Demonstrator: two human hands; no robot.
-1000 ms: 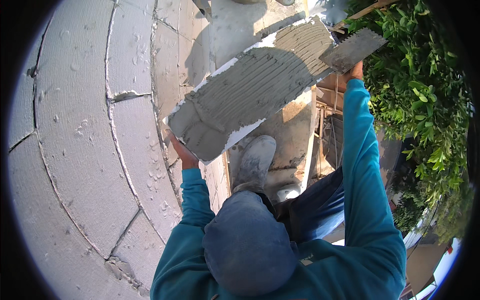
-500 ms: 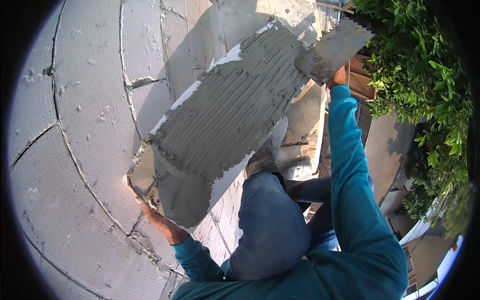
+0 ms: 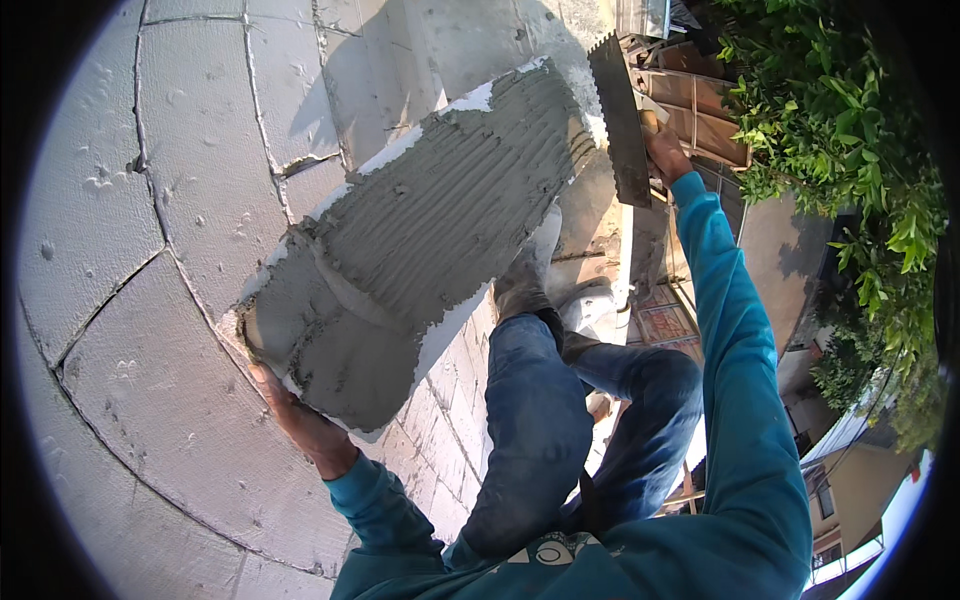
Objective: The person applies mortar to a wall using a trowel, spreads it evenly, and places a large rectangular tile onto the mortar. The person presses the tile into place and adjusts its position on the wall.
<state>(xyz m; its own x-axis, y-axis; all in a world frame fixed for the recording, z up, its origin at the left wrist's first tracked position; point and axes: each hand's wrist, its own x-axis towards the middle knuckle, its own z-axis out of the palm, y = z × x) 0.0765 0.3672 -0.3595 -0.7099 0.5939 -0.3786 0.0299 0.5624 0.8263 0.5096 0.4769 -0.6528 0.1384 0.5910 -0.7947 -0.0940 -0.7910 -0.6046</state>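
A long white foam board [image 3: 440,340] slants across the middle, its upper face coated with grey mortar [image 3: 430,200]. Combed ridges run along most of the mortar, while the near-left end is smoother with a raised lump. My left hand [image 3: 300,420] grips the board's near-left end from below; some of its fingers are hidden under it. At the far right, my right hand [image 3: 668,152] is closed round the handle of a notched trowel [image 3: 622,120]. The trowel's blade stands almost edge-on just past the board's far end, apart from the mortar, its toothed edge facing left.
Large pale panels [image 3: 190,330] with open joints cover the surface on the left. My bent legs [image 3: 535,430] are under and right of the board. A narrow ledge [image 3: 625,235] runs beyond my feet, with a drop to ground level. Green foliage [image 3: 850,150] fills the right side.
The trowel has come off the board's far end and turned from flat to nearly edge-on. The board's near end has shifted slightly left. My right knee has moved into fuller view.
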